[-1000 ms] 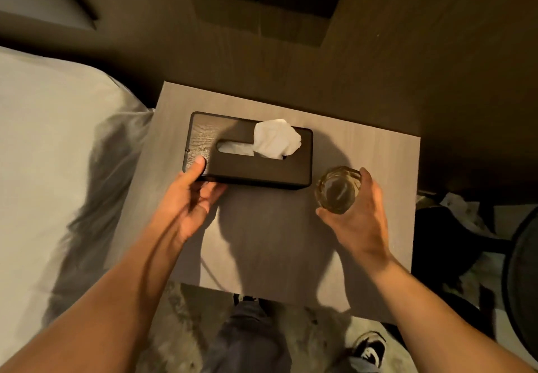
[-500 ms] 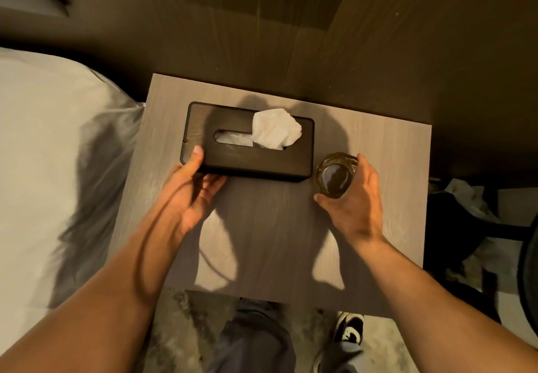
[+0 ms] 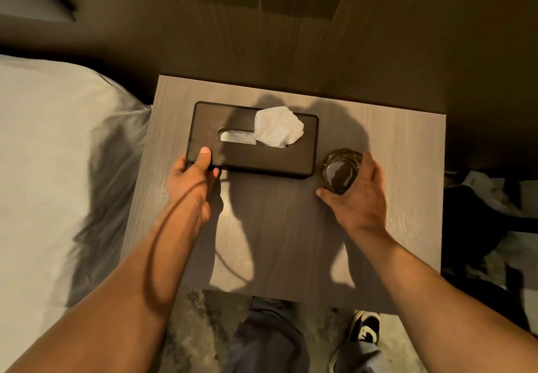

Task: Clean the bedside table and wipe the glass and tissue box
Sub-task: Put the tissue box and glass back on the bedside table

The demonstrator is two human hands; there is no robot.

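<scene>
A dark brown tissue box point(image 3: 302, 157) with a white tissue point(image 3: 278, 128) sticking out of its slot lies across the middle of the grey wooden bedside table point(image 3: 407, 139). My left hand point(image 3: 192, 177) grips the box's near left corner, thumb on its top. A short clear glass point(image 3: 340, 171) stands just right of the box. My right hand point(image 3: 361, 197) is wrapped around the glass from the near right side, thumb in front, fingers behind.
A bed with a white sheet point(image 3: 43, 168) borders the table on the left. A dark wooden wall panel point(image 3: 262, 37) rises behind it. Dark clutter point(image 3: 480, 212) lies on the floor to the right. My legs and a shoe point(image 3: 364, 329) are below the table's near edge.
My left thumb has slid up onto the box's top and the hand has closed on its corner. My right hand stays around the glass. The view has shifted slightly.
</scene>
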